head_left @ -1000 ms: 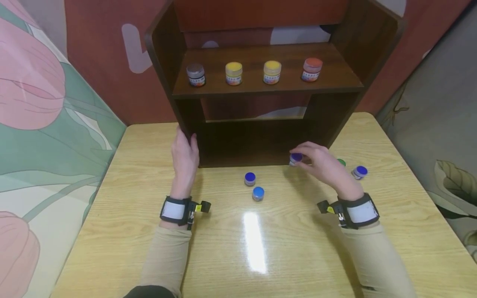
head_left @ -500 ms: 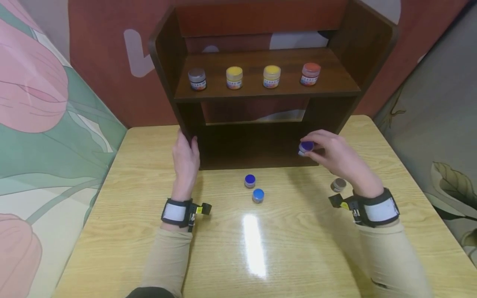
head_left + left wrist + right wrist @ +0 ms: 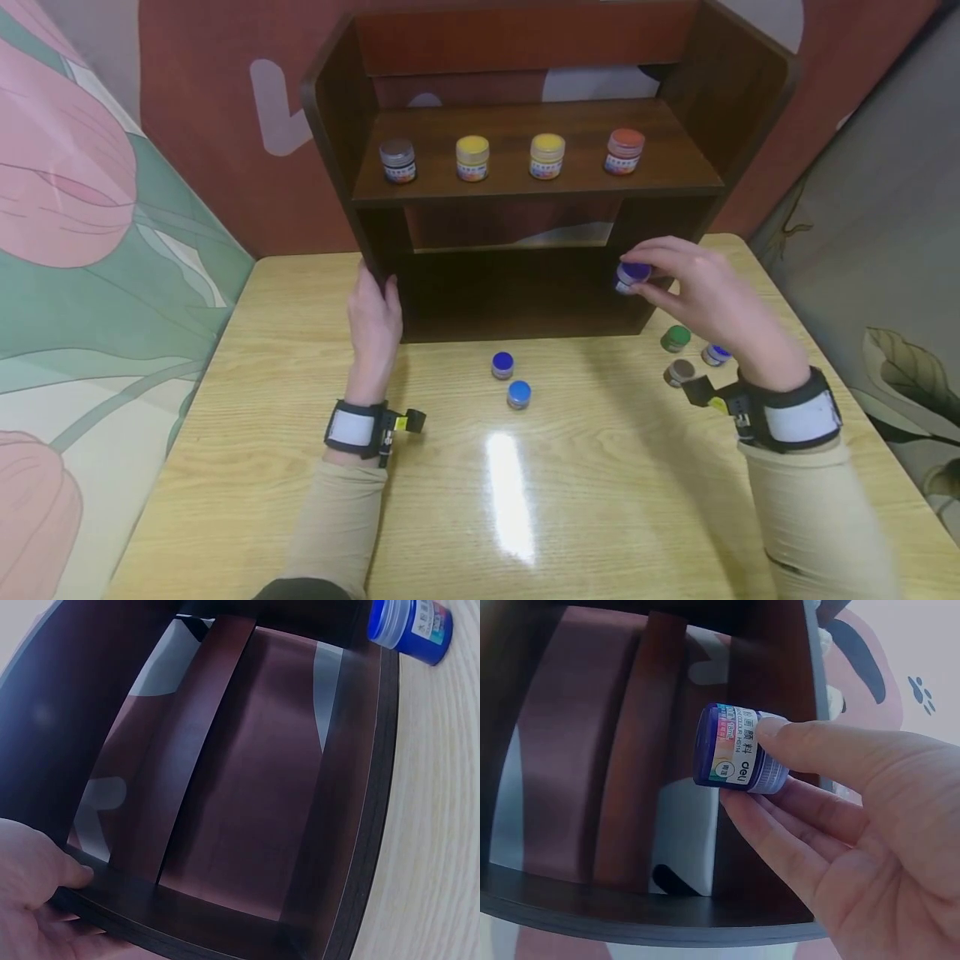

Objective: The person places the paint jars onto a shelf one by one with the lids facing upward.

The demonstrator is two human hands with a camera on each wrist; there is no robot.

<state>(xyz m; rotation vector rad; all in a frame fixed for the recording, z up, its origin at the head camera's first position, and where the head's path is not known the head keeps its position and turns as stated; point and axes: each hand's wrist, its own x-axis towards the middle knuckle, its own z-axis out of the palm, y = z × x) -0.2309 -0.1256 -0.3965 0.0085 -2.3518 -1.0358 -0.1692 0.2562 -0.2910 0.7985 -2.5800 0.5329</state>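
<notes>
My right hand (image 3: 705, 287) pinches a small paint jar (image 3: 735, 746) with dark purple-blue paint, a clear lid and a printed label, between thumb and fingers. It is raised in front of the lower right part of the dark brown shelf unit (image 3: 517, 292). My left hand (image 3: 374, 317) grips the shelf's left side panel, thumb on the inner face and fingers outside, as the left wrist view shows. On the upper shelf board stand a black jar (image 3: 397, 161), two yellow jars (image 3: 472, 158) and a red jar (image 3: 624, 152), in a row.
A dark blue jar (image 3: 502, 365) and a lighter blue jar (image 3: 519, 394) stand on the wooden table (image 3: 435, 517) before the shelf. Near my right wrist are a green jar (image 3: 676, 337), a brown jar (image 3: 679, 372) and another blue jar (image 3: 716, 355).
My right hand has lifted the purple-blue jar up and to the right, from low at the shelf's front. The green and brown jars now show beneath it. My left hand stays on the side panel.
</notes>
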